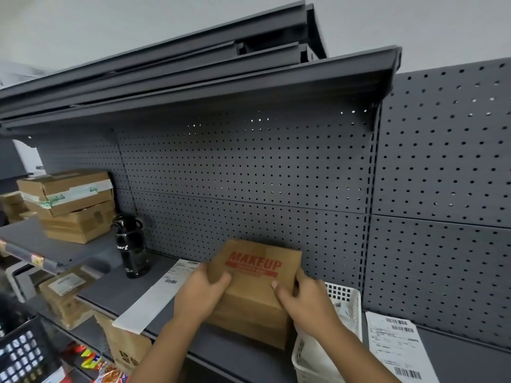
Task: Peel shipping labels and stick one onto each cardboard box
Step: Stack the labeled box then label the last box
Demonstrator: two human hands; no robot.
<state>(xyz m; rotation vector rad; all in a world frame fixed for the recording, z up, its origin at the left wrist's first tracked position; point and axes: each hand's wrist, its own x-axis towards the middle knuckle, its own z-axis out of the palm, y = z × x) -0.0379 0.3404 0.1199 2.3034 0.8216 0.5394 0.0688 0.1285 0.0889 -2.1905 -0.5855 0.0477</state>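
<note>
Two bare hands are being clamped on one cardboard box (257, 302), which is being held on the grey shelf (221, 352) directly in front of the person. The left hand (200, 295) is being curled round the box's left edge, thumb on top. The right hand (305, 301) is being curled round the right edge in the same way. MAKEUP is being shown in red on the upper face, and no label is being seen on any visible face.

The box is being judged light and stiff, with dry card that should not slip. Its thin walls could dent if squeezed, so the side edges are being judged the best hold, leaving the flat top free.

One white basket (343, 295) is being touched by the box's right side. Two label sheets are being counted: one long strip (154, 297) just left of the box and one sheet (398, 352) beyond the basket. These are being judged thin and floppy, best lifted by a corner.

Lower left, one already labelled box (66, 288) is being stored. Farther back, one black bottle (130, 252) is being stood upright. Farthest left, a stack of boxes (69, 205) is being kept, at least three, though the exact count cannot be told.
</note>
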